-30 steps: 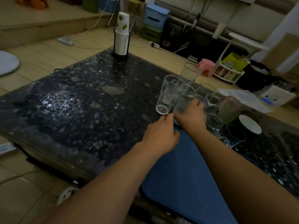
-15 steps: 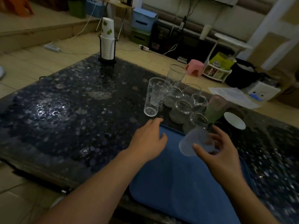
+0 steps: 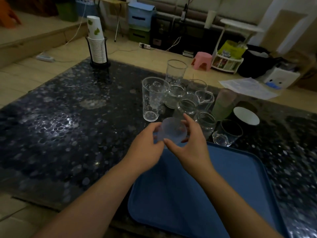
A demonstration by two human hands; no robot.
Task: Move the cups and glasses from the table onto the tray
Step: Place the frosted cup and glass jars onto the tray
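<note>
Both hands, left (image 3: 145, 148) and right (image 3: 189, 146), gripping a frosted cup (image 3: 172, 131) above the far edge of the blue tray (image 3: 231, 177); other glasses (image 3: 180, 97) clustered on the desk (image 3: 60, 126).

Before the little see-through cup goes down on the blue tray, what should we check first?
1. Cup held firmly: ok. Both the left hand and the right hand have a grip on the frosted cup.
2. Free room on the blue tray: ok, nothing stands on it.
3. Cup over the tray: not ok, it hangs at the tray's far left corner, partly over the table.
4. Nearby glasses safe: cannot tell, the cartoon-cat glass and a small jar stand close by.
5. Cup empty: cannot tell, too blurred.
</note>
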